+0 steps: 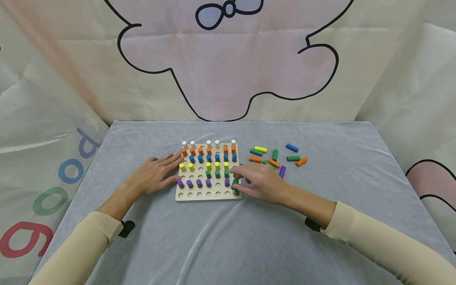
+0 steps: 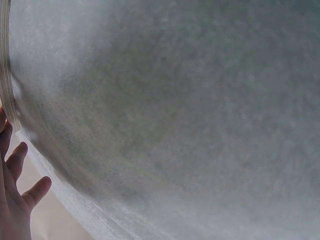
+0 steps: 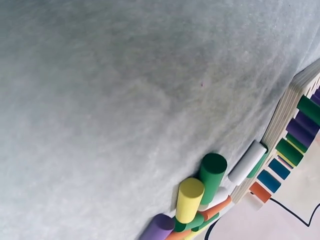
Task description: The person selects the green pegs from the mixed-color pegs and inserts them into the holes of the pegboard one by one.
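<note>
A pale wooden pegboard [image 1: 210, 198] with rows of coloured pegs lies on the cloth. My left hand [image 1: 153, 174] is spread flat at its left side, fingertips and thumb at the edge; the left wrist view catches part of that hand [image 2: 17, 205] beside the board's side [image 2: 5, 65]. Over the board's right side, my right hand [image 1: 263, 182] pinches a green peg [image 1: 236, 192] at the front right corner, the thumb crossing in front of it. The right wrist view shows a green peg [image 3: 309, 109] standing near the board's corner, but none of the hand.
Right of the board lie several loose pegs, among them a blue peg [image 1: 292, 147], a yellow peg [image 1: 261, 149], an orange peg [image 1: 301, 161] and a purple peg [image 1: 282, 171]. A white peg [image 3: 247, 162] lies close to the board's side. Grey cloth [image 1: 213, 245] covers the table.
</note>
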